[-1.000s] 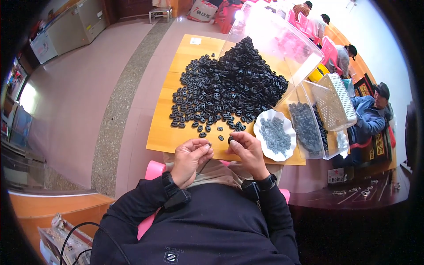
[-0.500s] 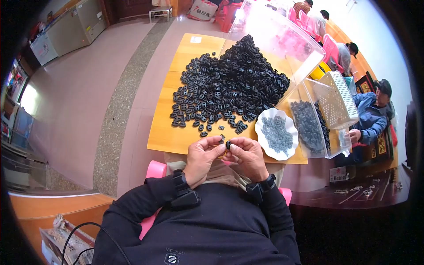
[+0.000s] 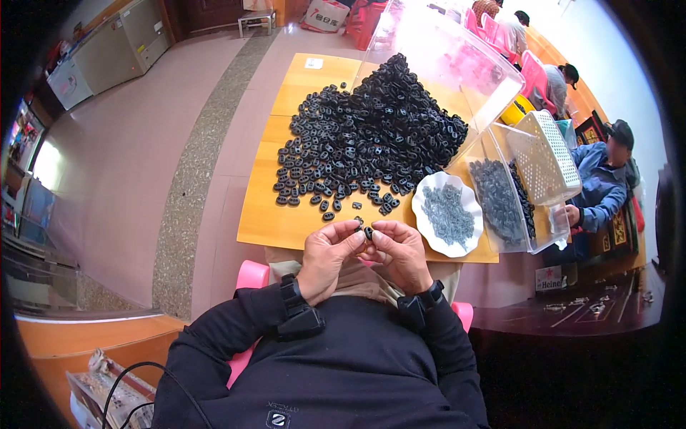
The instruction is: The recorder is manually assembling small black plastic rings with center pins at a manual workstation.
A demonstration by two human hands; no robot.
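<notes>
Above my lap, at the near edge of a wooden board, my two hands meet. In the fingertips of my right hand (image 3: 401, 250), which are closed, is a small black two-hole cord lock (image 3: 369, 233). My left hand (image 3: 327, 252) is pinched close beside it; a tiny dark bit shows at its fingertips, too small to name. A big heap of like black cord locks (image 3: 407, 121) covers much of the board, with loose ones spread at its left. Right of my hands, a white scalloped dish (image 3: 466, 248) holds many tiny grey pieces, perhaps springs (image 3: 449, 214).
A large clear bin (image 3: 500, 93) lies tipped behind the heap. Beside the dish stands a clear box (image 3: 511, 247) of dark parts, a white perforated basket (image 3: 547, 154) by it. A person in blue (image 3: 604, 186) sits at the right; others sit farther back.
The cord lock has turned slightly between my fingers, so its holes show more. Both hands stay in nearly the same place.
</notes>
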